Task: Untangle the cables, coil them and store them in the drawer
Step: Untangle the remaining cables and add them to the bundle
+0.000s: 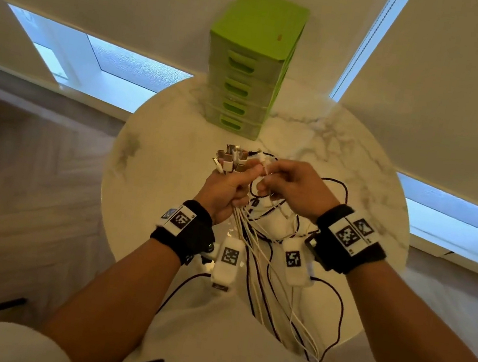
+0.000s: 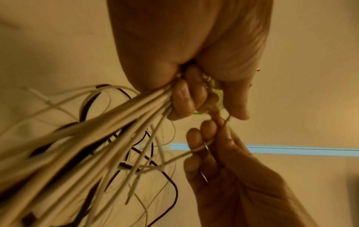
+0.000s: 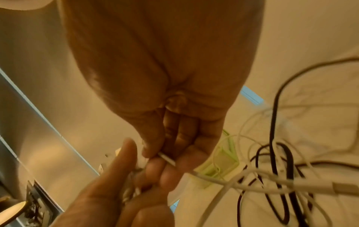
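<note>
My left hand (image 1: 231, 184) grips a thick bundle of white and black cables (image 1: 256, 245) just below their plug ends (image 1: 232, 158), which stick up above the fist. The loose lengths hang down over the table's near edge onto my lap. In the left wrist view the bundle (image 2: 108, 122) fans out from the curled fingers (image 2: 184, 98). My right hand (image 1: 289, 185) is beside the left and pinches one thin white cable (image 3: 167, 159) between thumb and fingers. A green drawer tower (image 1: 248, 67) stands at the table's far side with all its drawers closed.
The round marble table (image 1: 344, 153) carries the drawer tower at the back and cable loops (image 1: 335, 189) to the right of my hands. Windows with lowered blinds (image 1: 447, 88) lie behind it. The floor (image 1: 14, 178) is on the left.
</note>
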Demonstrator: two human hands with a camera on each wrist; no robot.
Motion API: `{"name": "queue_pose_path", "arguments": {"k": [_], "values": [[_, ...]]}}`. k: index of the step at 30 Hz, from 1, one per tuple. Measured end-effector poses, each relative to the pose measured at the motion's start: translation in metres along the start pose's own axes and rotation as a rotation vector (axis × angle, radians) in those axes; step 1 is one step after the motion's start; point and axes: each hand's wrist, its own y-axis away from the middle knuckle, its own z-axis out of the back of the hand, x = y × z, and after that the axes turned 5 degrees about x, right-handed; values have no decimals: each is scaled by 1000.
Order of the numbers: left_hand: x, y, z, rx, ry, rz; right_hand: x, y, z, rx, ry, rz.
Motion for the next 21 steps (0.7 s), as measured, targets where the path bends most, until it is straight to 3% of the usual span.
{"name": "queue_pose_path", "arguments": {"k": [7, 10, 13, 17, 21], "values": [[-7, 8, -10, -22, 42, 18, -3, 2, -13, 6, -39, 15], [-5, 9, -12, 24, 115, -52, -8, 5, -12, 126, 35, 8], [-5, 10, -9, 52, 145, -85, -34, 12, 3, 223, 204, -93], [-17, 11, -10, 22, 201, -112, -73, 22, 39, 79, 362, -219], [-34, 17, -32, 114, 317, -123, -91, 29, 66, -135, 400, -251]]}}
